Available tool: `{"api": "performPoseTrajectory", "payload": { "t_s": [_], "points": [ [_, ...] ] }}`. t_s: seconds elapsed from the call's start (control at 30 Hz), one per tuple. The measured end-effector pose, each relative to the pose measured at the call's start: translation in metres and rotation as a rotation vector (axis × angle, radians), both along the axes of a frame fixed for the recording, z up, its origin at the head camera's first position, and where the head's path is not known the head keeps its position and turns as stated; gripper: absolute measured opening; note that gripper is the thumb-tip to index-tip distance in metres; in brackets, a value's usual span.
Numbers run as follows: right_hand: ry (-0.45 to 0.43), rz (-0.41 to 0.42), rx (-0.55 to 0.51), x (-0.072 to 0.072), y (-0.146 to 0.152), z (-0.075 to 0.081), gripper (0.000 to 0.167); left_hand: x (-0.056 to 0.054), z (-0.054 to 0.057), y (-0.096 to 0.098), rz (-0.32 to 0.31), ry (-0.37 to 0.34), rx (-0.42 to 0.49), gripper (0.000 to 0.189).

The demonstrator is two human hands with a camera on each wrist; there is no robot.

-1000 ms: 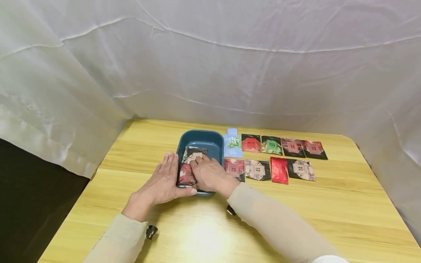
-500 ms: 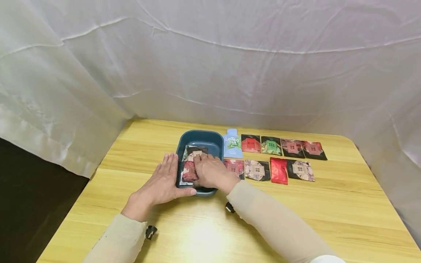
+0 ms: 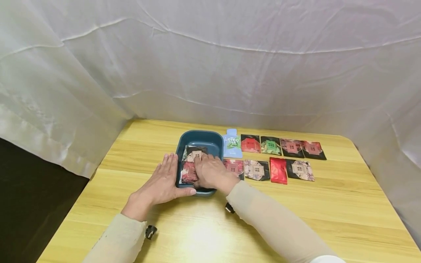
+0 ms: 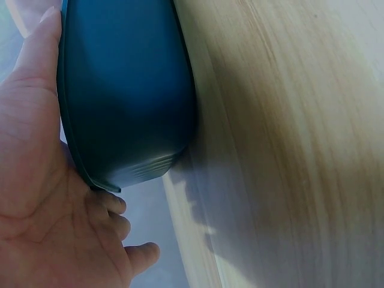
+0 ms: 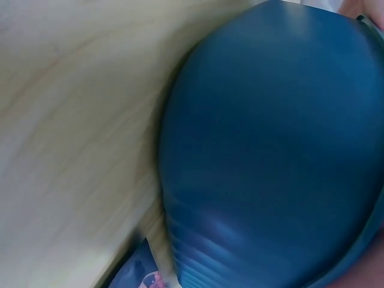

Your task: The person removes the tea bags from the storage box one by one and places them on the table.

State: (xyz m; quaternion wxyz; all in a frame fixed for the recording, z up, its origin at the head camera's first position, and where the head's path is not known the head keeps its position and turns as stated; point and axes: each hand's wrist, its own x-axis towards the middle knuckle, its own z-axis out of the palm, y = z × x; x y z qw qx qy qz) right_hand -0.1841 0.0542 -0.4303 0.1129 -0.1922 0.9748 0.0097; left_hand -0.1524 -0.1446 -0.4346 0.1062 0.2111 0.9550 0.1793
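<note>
A dark blue plastic bin (image 3: 215,142) stands on the table, with several tea sachets lying in its left part. My left hand (image 3: 161,182) rests on the bin's left and front rim, fingers straight, thumb along the front edge. In the left wrist view the left hand (image 4: 54,198) lies against the outside of the bin (image 4: 126,90). My right hand (image 3: 213,173) reaches into the bin with bent fingers, holding the right side of a red and black sachet (image 3: 189,172). A black and cream sachet (image 3: 192,155) lies behind it. The right fingertips are partly hidden.
Right of the bin lie two rows of sachets: a light blue LeTea pouch (image 3: 232,144), a green one (image 3: 271,145), a glossy red packet (image 3: 278,170), a black and cream one (image 3: 300,169) and others. A white curtain (image 3: 246,80) hangs behind the table.
Over the first half second the sachets in the bin shifted slightly right and back with my right hand, baring a pale sachet edge at left. Since then almost nothing has moved; my left hand stays.
</note>
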Motion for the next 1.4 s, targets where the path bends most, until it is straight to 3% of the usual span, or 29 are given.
{"api": "performPoseTrajectory", "payload": {
  "t_s": [0.2, 0.47, 0.7, 1.03, 1.4],
  "points": [
    [-0.003, -0.021, -0.008, -0.001, 0.001, 0.001, 0.085, -0.001, 0.001, 0.002, -0.001, 0.005, 0.009, 0.141],
    [0.006, -0.018, -0.032, -0.001, 0.003, 0.003, 0.094, -0.002, 0.001, 0.003, -0.005, -0.002, 0.001, 0.141],
    [0.1, 0.005, -0.063, -0.001, 0.006, 0.004, 0.1, -0.003, 0.003, 0.002, -0.003, -0.019, -0.011, 0.142],
    [0.267, 0.071, -0.078, 0.003, 0.021, 0.026, 0.084, -0.001, 0.001, 0.002, -0.005, -0.021, 0.0, 0.141],
    [0.292, 0.058, -0.1, 0.011, 0.059, 0.044, 0.084, 0.001, 0.0, 0.001, 0.015, -0.01, 0.006, 0.138]
  ]
}}
